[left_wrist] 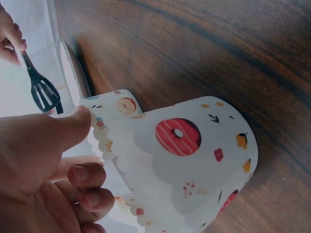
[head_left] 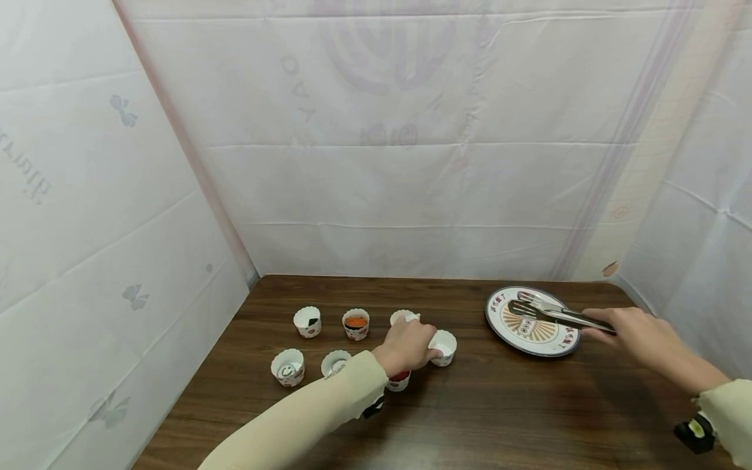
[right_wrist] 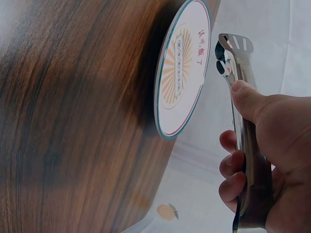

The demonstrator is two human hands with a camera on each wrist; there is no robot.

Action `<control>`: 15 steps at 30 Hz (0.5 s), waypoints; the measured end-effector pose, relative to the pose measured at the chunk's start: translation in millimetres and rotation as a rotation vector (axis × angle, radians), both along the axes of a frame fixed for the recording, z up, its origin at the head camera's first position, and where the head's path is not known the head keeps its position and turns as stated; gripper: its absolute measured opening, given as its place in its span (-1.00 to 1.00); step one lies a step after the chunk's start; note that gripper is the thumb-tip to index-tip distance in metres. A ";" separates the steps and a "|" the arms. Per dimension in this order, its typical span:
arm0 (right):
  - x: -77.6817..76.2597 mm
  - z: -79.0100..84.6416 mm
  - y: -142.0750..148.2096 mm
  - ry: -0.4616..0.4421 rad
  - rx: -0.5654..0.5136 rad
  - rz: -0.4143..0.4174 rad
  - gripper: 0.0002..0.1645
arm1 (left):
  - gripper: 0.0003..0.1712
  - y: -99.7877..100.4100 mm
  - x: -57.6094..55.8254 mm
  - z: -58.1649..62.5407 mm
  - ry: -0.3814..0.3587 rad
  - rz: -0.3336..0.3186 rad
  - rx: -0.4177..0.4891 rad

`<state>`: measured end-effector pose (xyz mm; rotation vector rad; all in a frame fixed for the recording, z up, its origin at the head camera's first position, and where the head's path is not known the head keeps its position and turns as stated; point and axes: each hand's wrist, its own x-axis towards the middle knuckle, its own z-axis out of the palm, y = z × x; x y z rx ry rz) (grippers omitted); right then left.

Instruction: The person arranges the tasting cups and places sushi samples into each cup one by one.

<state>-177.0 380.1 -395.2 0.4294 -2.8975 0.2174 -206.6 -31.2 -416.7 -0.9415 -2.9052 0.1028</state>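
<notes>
My left hand is over the right end of a group of white paper baking cups. Its thumb and index finger pinch the rim of the rightmost paper cup; the other fingers curl in the left wrist view. Just below that hand, a donut-print cup holds something red and is partly hidden by the hand. Behind the hand, another cup is partly covered. My right hand grips metal tongs by the handle. Their slotted ends hang apart over a round printed plate.
Farther left stand a cup with orange shreds, a cup with a dark piece, a cup with a pale ring-shaped item and a half-hidden cup. The brown wooden table is enclosed by white printed sheeting.
</notes>
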 end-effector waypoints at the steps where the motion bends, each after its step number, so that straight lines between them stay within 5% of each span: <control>1: 0.5 0.3 -1.3 0.004 0.002 0.002 -0.31 | -0.59 -0.4 -0.1 -0.1 0.006 -0.004 0.002; 15: 9.1 7.7 -26.7 0.112 -0.009 0.083 -0.43 | -0.56 -4.6 0.4 0.1 -0.021 -0.026 0.053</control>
